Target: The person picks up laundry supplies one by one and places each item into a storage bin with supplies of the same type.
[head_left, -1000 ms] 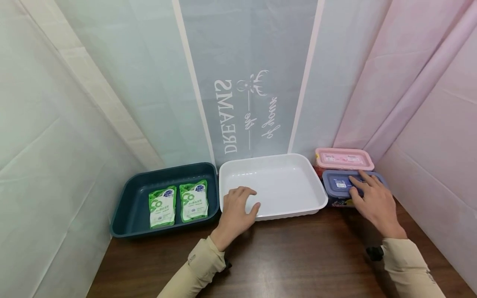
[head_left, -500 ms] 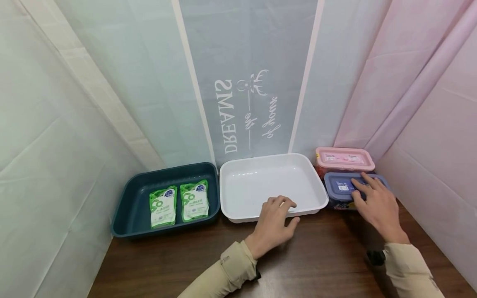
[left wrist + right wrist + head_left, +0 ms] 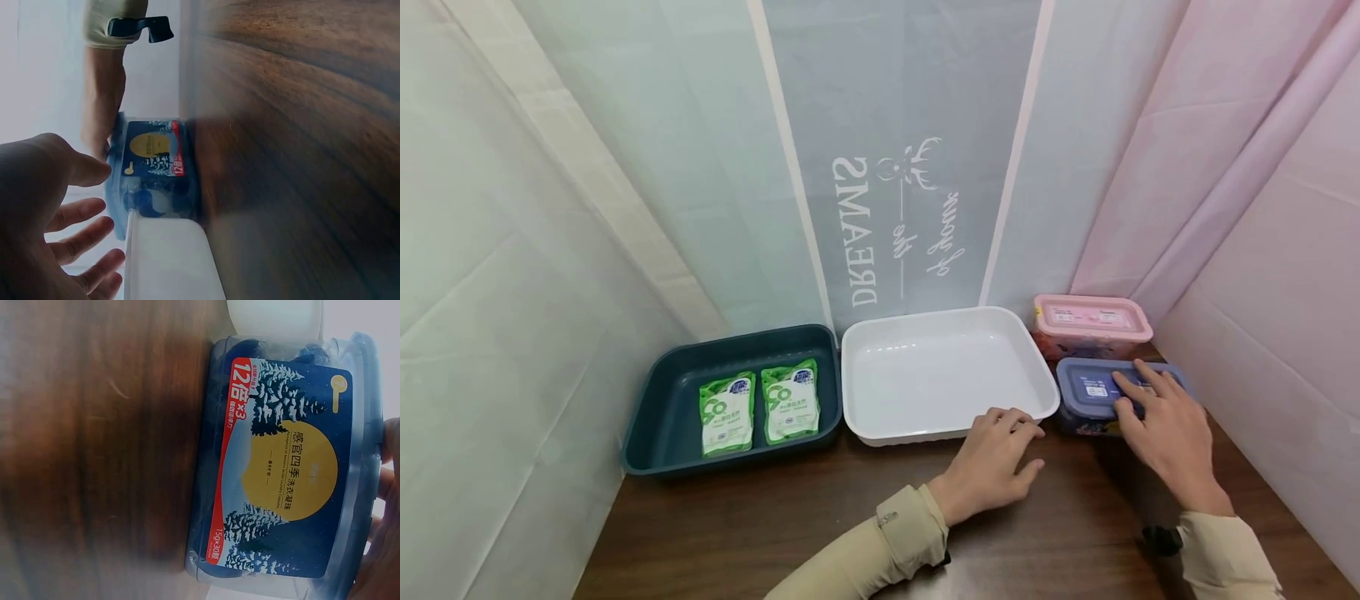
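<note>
My right hand [image 3: 1172, 433] rests its fingertips on the blue lid of a box of laundry capsules [image 3: 1093, 390]. In the right wrist view, the box's front label [image 3: 281, 469] shows a yellow moon and snowy trees, and its base sits on the wooden table. My left hand [image 3: 992, 467] is at the front right edge of the white tray [image 3: 917, 436], fingers loosely bent and holding nothing. From the left wrist, the same box [image 3: 153, 150] appears just beyond the left fingers, beside the tray's corner [image 3: 169, 250].
A pink-lidded box [image 3: 1092, 321] stands behind the blue one, near the right wall. Left of the white tray is a dark green tray [image 3: 662, 425] bearing two green-and-white pouches [image 3: 727, 414] [image 3: 791, 402]. Fabric walls [image 3: 910, 100] enclose the back and sides.
My left hand has moved right along the front of the white tray. The blue-lidded box has slid toward me under the right hand, leaving a gap to the pink one.
</note>
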The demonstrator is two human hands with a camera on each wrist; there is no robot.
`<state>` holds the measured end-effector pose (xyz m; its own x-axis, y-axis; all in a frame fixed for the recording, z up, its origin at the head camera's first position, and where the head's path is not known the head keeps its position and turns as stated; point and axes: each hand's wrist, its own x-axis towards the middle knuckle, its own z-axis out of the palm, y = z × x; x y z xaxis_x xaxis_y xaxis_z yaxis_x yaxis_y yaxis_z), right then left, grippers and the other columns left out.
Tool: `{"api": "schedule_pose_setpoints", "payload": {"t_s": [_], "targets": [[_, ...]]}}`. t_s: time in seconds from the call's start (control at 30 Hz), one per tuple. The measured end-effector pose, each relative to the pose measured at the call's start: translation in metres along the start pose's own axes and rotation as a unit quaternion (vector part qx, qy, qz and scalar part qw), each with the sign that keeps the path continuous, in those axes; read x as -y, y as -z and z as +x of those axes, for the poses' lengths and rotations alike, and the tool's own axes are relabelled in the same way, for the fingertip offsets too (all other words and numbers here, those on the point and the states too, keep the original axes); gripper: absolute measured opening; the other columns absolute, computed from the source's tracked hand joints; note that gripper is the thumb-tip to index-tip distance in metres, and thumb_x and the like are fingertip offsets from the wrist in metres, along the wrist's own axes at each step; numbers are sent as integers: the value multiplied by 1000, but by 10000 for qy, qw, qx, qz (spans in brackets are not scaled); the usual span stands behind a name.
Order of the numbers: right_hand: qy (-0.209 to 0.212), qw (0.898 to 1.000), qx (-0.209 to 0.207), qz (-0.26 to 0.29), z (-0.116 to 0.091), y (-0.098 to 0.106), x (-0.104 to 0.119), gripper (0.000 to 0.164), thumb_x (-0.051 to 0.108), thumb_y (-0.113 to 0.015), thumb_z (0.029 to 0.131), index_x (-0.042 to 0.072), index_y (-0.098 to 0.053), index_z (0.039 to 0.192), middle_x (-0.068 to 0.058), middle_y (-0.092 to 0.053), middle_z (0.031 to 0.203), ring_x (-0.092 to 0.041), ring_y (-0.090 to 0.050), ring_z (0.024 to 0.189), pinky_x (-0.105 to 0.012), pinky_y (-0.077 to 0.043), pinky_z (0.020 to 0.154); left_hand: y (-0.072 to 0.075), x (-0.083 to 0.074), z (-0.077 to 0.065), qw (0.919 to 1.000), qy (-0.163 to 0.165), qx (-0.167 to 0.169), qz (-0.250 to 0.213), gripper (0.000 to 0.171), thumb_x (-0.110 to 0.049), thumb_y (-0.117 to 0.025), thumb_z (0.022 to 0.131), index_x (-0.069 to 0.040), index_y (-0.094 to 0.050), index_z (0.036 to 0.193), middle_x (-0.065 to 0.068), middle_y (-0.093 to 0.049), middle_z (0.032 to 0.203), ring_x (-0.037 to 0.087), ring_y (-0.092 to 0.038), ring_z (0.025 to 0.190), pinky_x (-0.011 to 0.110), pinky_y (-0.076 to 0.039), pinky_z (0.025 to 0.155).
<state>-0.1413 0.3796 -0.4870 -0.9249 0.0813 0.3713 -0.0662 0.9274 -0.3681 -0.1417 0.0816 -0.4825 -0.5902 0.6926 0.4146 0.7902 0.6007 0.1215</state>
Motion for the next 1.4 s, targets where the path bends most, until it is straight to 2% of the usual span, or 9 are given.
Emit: {"api": "schedule_pose_setpoints", "payload": {"t_s": [0.17, 0.27, 0.47, 0.6, 0.77, 1.0, 1.23, 1.3, 1.4], "targets": [[43, 9998, -194, 93, -9, 2, 5, 49, 27, -48, 107, 3, -64, 146, -27, -44, 164, -62, -35, 148, -85, -27, 107, -3, -6, 7, 9998, -153, 84, 27, 39, -38, -73, 100, -20, -69, 134, -3, -64, 137, 17, -61, 123, 28, -51, 103], [48, 9996, -256, 119, -14, 2, 9, 48, 26, -49, 106, 3, -64, 146, -28, -45, 163, -62, -35, 148, -85, -26, 108, -5, -11, 12, 9989, -395, 224, 65, 46, -39, -72, 101, -19, -66, 141, -1, -61, 145, 15, -59, 129, 26, -48, 111], [-33, 9996, -279, -3, -26, 7, 15, 48, 25, -50, 105, 1, -65, 144, -29, -46, 161, -63, -35, 148, -86, -26, 108, -10, -24, 17, 9942, -839, 621, 245, 62, -47, -67, 103, -21, -52, 157, 2, -46, 164, 19, -43, 151, 32, -36, 126], [16, 9995, -295, -77, -35, 10, 18, 46, 24, -52, 104, 1, -67, 142, -29, -48, 160, -65, -38, 145, -86, -29, 105, -10, -33, 16, 9922, -894, 743, 439, 70, -50, -66, 103, -19, -44, 162, 4, -36, 171, 24, -34, 159, 35, -36, 126], [86, 9994, -335, -98, -47, 12, 23, 44, 21, -57, 102, 0, -69, 139, -30, -49, 159, -66, -40, 142, -85, -30, 104, -10, -40, 11, 9894, -987, 786, 719, 73, -52, -64, 103, -18, -41, 163, -2, -40, 170, 20, -31, 161, 32, -37, 125], [-74, 9998, -144, -150, -64, 16, 32, 46, 24, -61, 101, 2, -68, 140, -29, -46, 162, -65, -37, 145, -86, -28, 106, -8, -44, 3, 9901, -993, 733, 670, 60, -47, -68, 102, -24, -51, 155, -9, -47, 161, 16, -33, 159, 29, -41, 120], [-216, 9994, -269, -1, -71, 23, 38, 48, 30, -73, 99, -3, -70, 135, -30, -52, 156, -62, -44, 141, -83, -39, 98, -1, -46, -7, 9916, -975, 645, 559, 58, -42, -73, 99, -24, -55, 151, -8, -51, 156, 18, -37, 157, 28, -48, 114], [-181, 9977, -630, 190, -73, 25, 36, 47, 24, -76, 97, -5, -71, 133, -30, -56, 152, -61, -49, 137, -75, -44, 106, 1, -47, -10, 9915, -988, 612, 587, 57, -41, -74, 99, -25, -56, 150, -9, -51, 155, 18, -38, 156, 27, -48, 114], [110, 9891, -1381, 501, -73, 27, 30, 40, 10, -79, 90, -7, -74, 126, -31, -63, 141, -58, -55, 134, -39, -41, 124, 5, -48, -15, 9914, -1022, 502, 647, 55, -40, -74, 98, -25, -57, 148, -9, -53, 152, 18, -40, 154, 27, -49, 112]]}}
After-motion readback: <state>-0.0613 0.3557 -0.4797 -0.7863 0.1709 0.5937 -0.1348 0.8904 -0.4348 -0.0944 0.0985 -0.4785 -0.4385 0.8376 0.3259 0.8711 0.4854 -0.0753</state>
